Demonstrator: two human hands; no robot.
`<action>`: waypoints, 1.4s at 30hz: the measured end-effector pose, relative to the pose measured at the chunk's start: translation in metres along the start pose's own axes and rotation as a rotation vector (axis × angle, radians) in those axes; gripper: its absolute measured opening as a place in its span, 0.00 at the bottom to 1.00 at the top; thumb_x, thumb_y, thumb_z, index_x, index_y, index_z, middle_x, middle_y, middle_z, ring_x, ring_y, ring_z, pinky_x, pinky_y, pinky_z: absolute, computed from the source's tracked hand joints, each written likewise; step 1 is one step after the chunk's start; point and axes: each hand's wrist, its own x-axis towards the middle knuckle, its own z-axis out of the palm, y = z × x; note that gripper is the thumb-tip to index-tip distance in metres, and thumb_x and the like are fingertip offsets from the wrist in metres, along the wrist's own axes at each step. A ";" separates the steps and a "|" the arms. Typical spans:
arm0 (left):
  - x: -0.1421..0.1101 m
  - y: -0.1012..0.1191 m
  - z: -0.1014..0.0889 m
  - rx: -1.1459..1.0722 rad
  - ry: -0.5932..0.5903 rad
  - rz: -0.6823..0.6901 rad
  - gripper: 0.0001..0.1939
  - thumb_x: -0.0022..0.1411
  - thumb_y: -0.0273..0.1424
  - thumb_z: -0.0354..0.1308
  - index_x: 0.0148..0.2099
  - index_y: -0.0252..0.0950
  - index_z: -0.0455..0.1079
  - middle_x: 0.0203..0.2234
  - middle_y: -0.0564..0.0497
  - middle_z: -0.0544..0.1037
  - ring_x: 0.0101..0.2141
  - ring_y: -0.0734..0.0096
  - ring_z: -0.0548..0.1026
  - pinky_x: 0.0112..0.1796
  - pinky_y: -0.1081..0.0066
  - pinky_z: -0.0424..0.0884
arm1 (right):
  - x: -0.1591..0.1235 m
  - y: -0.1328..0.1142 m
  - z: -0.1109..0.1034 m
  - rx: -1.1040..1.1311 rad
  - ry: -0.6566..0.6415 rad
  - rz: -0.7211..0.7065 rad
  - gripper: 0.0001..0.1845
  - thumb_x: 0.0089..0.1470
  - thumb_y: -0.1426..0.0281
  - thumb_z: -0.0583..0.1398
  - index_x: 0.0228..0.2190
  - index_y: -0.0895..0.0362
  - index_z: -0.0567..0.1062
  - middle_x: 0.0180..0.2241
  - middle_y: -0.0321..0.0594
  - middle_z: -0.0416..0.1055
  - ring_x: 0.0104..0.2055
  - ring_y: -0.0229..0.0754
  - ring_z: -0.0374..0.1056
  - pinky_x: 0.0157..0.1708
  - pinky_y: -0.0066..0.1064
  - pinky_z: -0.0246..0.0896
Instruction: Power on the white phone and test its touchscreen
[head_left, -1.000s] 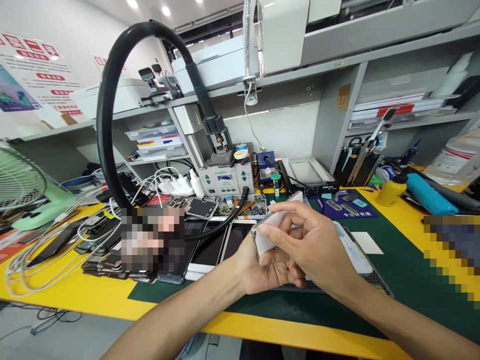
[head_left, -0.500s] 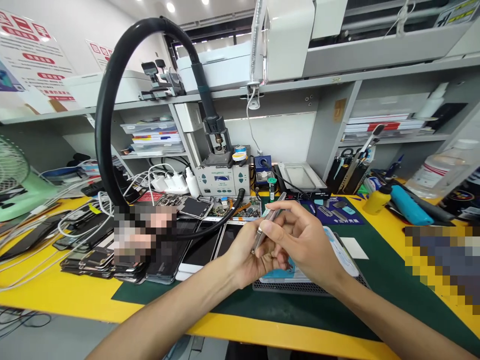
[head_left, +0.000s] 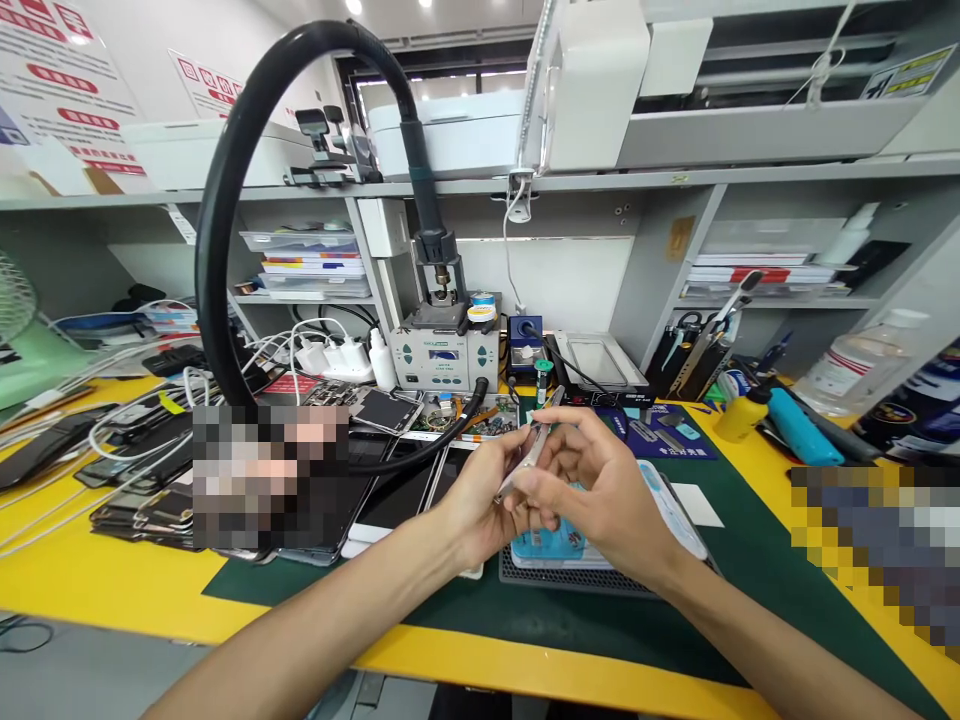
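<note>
My two hands meet above the work mat. Closed between thumb and fingers of my right hand [head_left: 592,480] is a slim silver metal tool [head_left: 531,458], tweezers-like, slanting from upper right to lower left. My left hand [head_left: 487,480] is pressed against it, fingers bent and pinched. A tiny pale piece [head_left: 531,415] shows at the left fingertips; what else that hand holds is hidden. Partly behind my right hand, a light-blue and white flat pack [head_left: 555,545] lies on a black perforated pad [head_left: 600,578].
Phones [head_left: 397,490] and circuit boards [head_left: 442,412] lie left of my hands, under a thick black hose [head_left: 217,200]. A rework station [head_left: 448,358] stands behind. To the right are a yellow bottle [head_left: 742,415], a blue tube [head_left: 806,425] and a clear bottle [head_left: 862,365].
The whole view has shifted slightly. The silver tool is tilted a little differently between my hands, and my right fingers have closed nearer to the left ones.
</note>
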 end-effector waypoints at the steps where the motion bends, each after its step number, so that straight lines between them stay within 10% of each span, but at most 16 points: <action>1: 0.001 0.000 -0.002 0.002 0.003 0.005 0.24 0.71 0.39 0.44 0.29 0.32 0.73 0.11 0.52 0.65 0.14 0.71 0.67 0.21 0.71 0.70 | 0.000 -0.001 0.000 -0.060 0.017 -0.022 0.31 0.47 0.60 0.71 0.49 0.53 0.67 0.29 0.32 0.71 0.25 0.35 0.68 0.24 0.28 0.67; 10: 0.002 0.004 -0.002 0.107 0.062 0.014 0.32 0.72 0.40 0.41 0.20 0.31 0.69 0.07 0.52 0.58 0.14 0.68 0.69 0.20 0.71 0.68 | 0.005 0.003 -0.003 0.098 -0.042 0.055 0.28 0.55 0.55 0.65 0.52 0.53 0.67 0.31 0.33 0.71 0.22 0.35 0.70 0.20 0.29 0.66; 18: 0.002 0.009 -0.006 0.258 0.212 0.177 0.24 0.70 0.42 0.48 0.28 0.32 0.71 0.14 0.48 0.71 0.13 0.70 0.70 0.15 0.75 0.60 | 0.008 0.006 -0.008 0.094 -0.054 0.002 0.19 0.60 0.57 0.61 0.50 0.51 0.70 0.35 0.33 0.70 0.23 0.30 0.70 0.21 0.26 0.64; 32: 0.002 0.009 -0.004 0.320 0.423 0.344 0.19 0.64 0.45 0.57 0.33 0.32 0.72 0.25 0.48 0.77 0.22 0.73 0.71 0.22 0.75 0.65 | -0.002 0.011 -0.010 -0.325 -0.031 -0.107 0.40 0.52 0.58 0.67 0.63 0.55 0.63 0.46 0.46 0.76 0.39 0.43 0.74 0.33 0.33 0.72; 42: 0.002 0.014 -0.005 0.432 0.404 0.359 0.21 0.68 0.43 0.50 0.26 0.37 0.67 0.15 0.50 0.72 0.15 0.69 0.68 0.16 0.72 0.58 | -0.003 0.018 -0.016 -0.111 -0.138 -0.015 0.35 0.63 0.56 0.57 0.67 0.49 0.55 0.46 0.43 0.76 0.38 0.42 0.74 0.41 0.38 0.72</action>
